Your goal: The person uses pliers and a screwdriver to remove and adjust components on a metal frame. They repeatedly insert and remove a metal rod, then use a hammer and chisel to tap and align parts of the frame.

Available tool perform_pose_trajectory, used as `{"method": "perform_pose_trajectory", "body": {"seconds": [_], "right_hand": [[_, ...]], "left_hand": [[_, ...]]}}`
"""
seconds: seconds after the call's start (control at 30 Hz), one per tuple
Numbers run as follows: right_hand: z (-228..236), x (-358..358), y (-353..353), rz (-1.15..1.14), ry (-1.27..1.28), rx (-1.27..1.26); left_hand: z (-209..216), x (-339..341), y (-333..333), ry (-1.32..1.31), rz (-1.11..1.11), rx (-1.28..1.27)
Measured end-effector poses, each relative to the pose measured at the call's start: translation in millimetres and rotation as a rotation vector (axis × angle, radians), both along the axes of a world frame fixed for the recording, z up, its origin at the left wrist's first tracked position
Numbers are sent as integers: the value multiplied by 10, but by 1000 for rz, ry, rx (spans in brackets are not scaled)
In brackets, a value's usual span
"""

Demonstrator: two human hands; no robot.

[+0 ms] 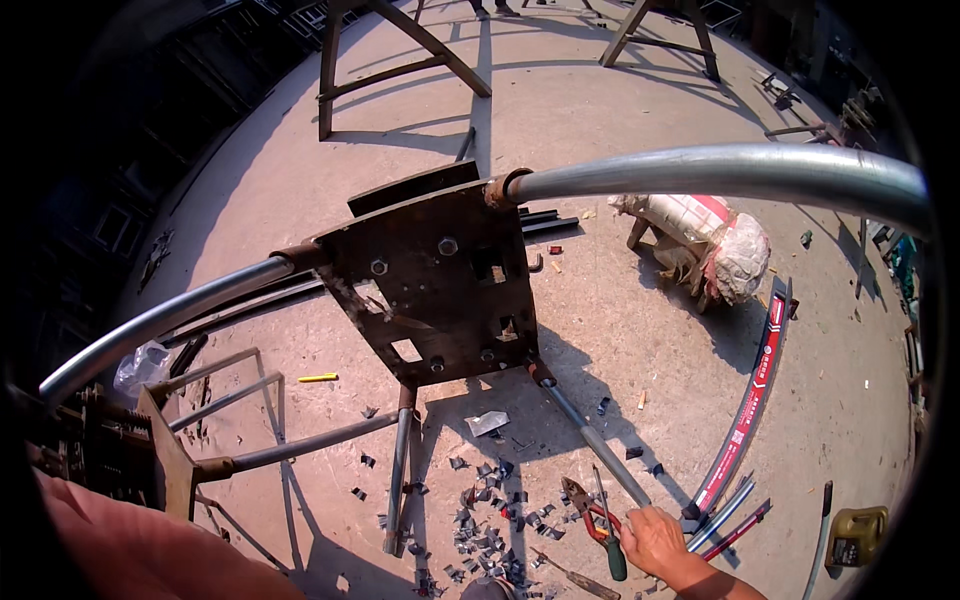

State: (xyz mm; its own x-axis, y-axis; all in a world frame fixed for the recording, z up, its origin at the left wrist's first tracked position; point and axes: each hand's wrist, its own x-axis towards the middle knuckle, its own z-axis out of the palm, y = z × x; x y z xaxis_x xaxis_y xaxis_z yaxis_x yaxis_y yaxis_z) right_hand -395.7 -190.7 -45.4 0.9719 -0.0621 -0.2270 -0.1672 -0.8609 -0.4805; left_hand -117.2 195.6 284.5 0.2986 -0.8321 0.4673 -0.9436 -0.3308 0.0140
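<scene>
At the lower right, my right hand [655,540] reaches low with its fingers curled over the end of a red handle of the pliers [582,504], whose jaws point up and left. Touching the pliers is a screwdriver [615,560] with a green handle, its shaft pointing away from me. A thin pointed tool with a worn handle [590,585] is just to the left. My left arm [160,550] fills the lower left corner; its hand is outside the picture. A dark steel plate [420,285] with bolts and square holes stands in front of me, joined to metal tubes.
A curved metal tube [720,172] spans the upper right. Small cut metal scraps [485,520] litter the concrete floor. Red-labelled strips [745,420] lie right, near an olive jug [857,537]. A wrapped padded stool [700,235] stands beyond; trestle legs [400,60] stand farther off.
</scene>
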Motion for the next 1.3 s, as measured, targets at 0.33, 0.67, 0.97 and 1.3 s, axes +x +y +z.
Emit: {"method": "perform_pose_trajectory", "body": {"seconds": [0.33, 0.67, 0.97, 1.3], "right_hand": [[-510, 885, -122, -180, -356, -34], [-853, 1334, 108, -225, -210, -28], [-1062, 1402, 13, -152, -303, -160], [-1067, 1467, 101, -101, -290, -187]], "left_hand": [[214, -683, 448, -212, 360, -142], [-349, -786, -509, -184, -65, -25], [-1452, -542, -332, 13, 423, -522], [-3962, -935, 383, 743, 1291, -120]]}}
